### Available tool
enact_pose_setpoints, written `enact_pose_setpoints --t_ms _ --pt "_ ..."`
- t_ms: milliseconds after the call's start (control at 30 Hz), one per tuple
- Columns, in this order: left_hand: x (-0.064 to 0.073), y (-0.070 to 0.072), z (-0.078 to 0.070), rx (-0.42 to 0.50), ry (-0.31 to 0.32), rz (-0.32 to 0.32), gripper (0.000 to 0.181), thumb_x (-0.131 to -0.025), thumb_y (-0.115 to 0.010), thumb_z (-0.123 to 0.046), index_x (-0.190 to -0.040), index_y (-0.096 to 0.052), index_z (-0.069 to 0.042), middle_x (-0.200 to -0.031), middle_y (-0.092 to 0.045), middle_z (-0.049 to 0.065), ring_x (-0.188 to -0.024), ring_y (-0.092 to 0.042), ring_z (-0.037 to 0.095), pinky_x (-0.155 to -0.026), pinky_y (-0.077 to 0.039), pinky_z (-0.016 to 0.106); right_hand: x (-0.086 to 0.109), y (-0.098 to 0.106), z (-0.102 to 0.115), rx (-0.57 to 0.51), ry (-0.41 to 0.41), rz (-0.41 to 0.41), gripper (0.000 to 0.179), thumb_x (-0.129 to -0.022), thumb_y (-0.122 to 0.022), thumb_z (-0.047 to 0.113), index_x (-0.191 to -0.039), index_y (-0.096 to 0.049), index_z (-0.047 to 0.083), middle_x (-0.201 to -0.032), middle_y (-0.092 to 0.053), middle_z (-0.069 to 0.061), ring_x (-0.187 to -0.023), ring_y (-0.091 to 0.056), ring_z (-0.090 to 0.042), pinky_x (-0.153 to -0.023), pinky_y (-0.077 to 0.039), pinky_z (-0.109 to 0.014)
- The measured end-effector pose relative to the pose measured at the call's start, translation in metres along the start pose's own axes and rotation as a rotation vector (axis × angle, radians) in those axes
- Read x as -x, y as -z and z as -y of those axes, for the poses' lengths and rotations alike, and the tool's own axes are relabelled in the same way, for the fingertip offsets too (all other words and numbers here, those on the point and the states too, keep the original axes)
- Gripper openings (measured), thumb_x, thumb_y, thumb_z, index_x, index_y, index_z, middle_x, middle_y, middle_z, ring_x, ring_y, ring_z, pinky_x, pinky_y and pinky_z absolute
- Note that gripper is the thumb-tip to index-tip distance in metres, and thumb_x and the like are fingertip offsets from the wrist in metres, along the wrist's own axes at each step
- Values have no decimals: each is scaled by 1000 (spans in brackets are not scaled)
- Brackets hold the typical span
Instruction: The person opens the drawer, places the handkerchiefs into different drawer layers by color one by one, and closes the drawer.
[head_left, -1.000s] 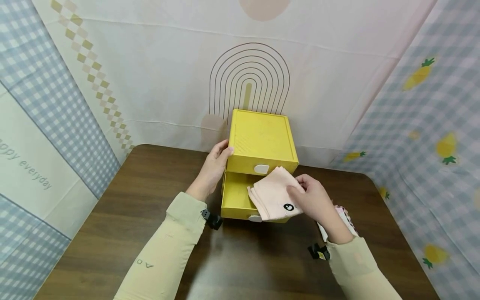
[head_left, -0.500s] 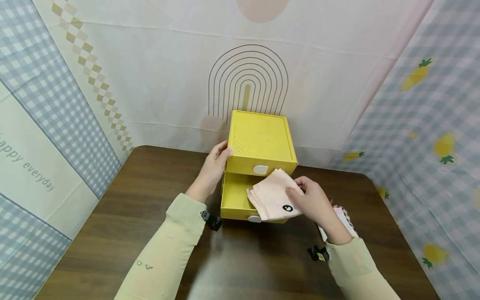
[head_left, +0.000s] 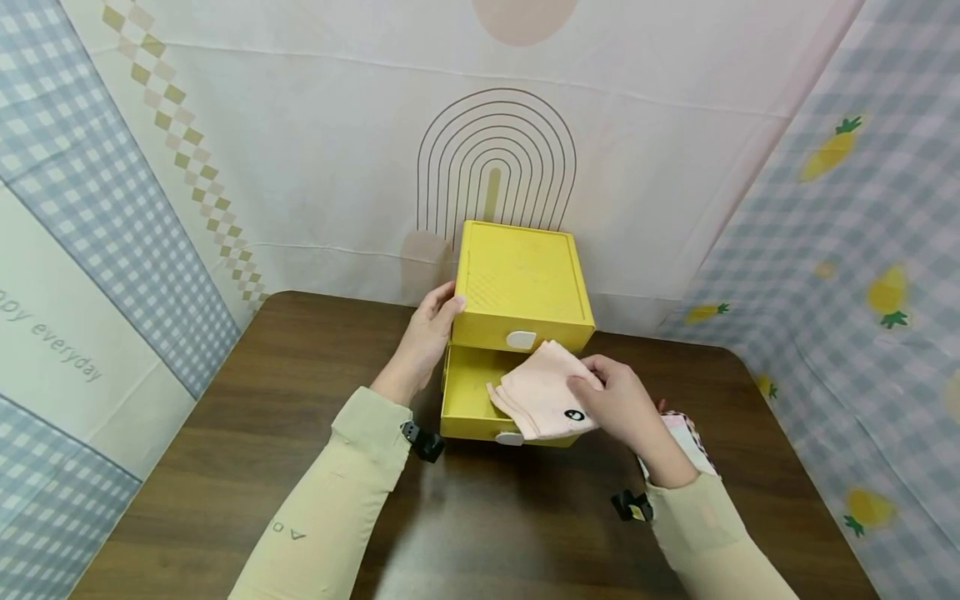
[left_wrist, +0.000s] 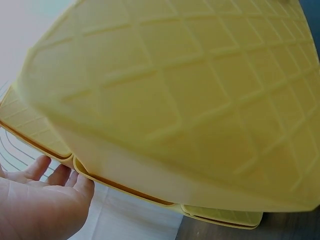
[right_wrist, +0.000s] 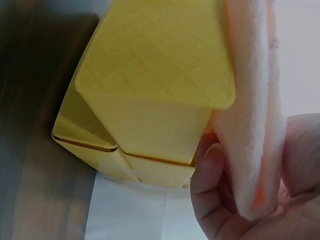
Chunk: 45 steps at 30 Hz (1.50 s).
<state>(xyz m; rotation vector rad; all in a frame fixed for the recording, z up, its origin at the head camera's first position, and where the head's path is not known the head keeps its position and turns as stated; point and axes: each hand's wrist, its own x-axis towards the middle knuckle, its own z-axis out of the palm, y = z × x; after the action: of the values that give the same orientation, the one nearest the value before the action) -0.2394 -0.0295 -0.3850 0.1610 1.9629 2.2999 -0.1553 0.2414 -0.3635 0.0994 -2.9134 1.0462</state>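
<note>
A yellow plastic drawer cabinet (head_left: 525, 271) stands on the table near the back wall. Below its top drawer, another drawer (head_left: 472, 385) with a white pull tab is slid out towards me. My left hand (head_left: 422, 342) rests against the cabinet's left side, thumb at the front corner; the left wrist view shows its fingertips along the cabinet's edge. A folded pale pink towel (head_left: 542, 387) with a small black-and-white emblem is pinched at its right edge between the thumb and fingers of my right hand (head_left: 618, 400). It slants over the slid-out drawer and hides its right part.
Partly hidden behind my right wrist, a white folded cloth (head_left: 688, 442) with a dark checked edge lies on the brown wooden table (head_left: 480, 533). Printed fabric (head_left: 337, 167) hangs behind the table and on both sides.
My right hand has shifted slightly left with the pink towel, further over the slid-out drawer. The left hand stays at the cabinet's side.
</note>
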Motion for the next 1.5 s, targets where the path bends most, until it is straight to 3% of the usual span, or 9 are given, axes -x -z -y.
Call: enact_pose_setpoints --t_ms 333,433,567,667,833,1133,1333,1500 --pt "0 1 -2 7 1 -9 52 -98 -54 -39 -146 -40 -23 -142 -45 -1 -123 -47 18 -105 -36 37 -13 -15 21 -8 56 27 22 -92 -65 21 -108 -70 6 -92 -66 -6 -76 -57 -20 -66 -48 -33" --pt "-1 1 -2 1 0 -2 53 -98 -54 -40 -146 -39 -23 -143 -44 -1 -124 -46 17 -106 -34 37 -19 -21 27 12 88 55 12 -92 -64 18 -93 -69 7 -77 -61 -4 -67 -54 -18 -61 -45 -31" --pt "0 1 -3 -3 -1 6 54 -98 -53 -41 -147 -38 -23 -144 -43 -2 -127 -44 16 -107 -33 36 -25 -29 31 73 115 119 29 -93 -63 19 -68 -51 11 -56 -39 2 -51 -42 -15 -51 -36 -29" --pt "0 0 -3 7 -7 11 54 -99 -53 -40 -147 -38 -21 -145 -42 -1 -127 -44 16 -107 -33 35 -26 -32 33 151 121 193 37 -93 -62 19 -63 -40 12 -55 -31 3 -48 -35 -13 -51 -32 -28" --pt "0 0 -3 22 -12 19 53 -99 -53 -39 -146 -38 -19 -146 -41 1 -127 -43 17 -107 -33 35 -28 -35 38 259 89 321 38 -92 -60 16 -62 -38 13 -54 -29 2 -48 -30 -14 -52 -30 -28" --pt "-2 0 0 11 -7 15 54 -98 -53 -40 -147 -38 -20 -145 -42 1 -126 -45 17 -107 -34 35 -37 -42 37 271 -40 127 30 -93 -51 14 -64 -54 7 -57 -48 -7 -50 -44 -21 -50 -38 -32" --pt "-2 1 1 -8 0 -3 55 -98 -54 -42 -147 -38 -22 -146 -41 0 -127 -44 17 -107 -33 36 -38 -47 37 358 -47 170 26 -97 -52 20 -79 -61 4 -67 -55 -11 -57 -50 -24 -55 -41 -35" --pt "-2 1 0 1 1 2 56 -98 -54 -41 -147 -37 -20 -146 -40 1 -128 -43 17 -107 -33 37 -33 -46 39 389 6 188 33 -95 -60 30 -71 -57 7 -65 -54 -7 -58 -49 -22 -55 -40 -34"
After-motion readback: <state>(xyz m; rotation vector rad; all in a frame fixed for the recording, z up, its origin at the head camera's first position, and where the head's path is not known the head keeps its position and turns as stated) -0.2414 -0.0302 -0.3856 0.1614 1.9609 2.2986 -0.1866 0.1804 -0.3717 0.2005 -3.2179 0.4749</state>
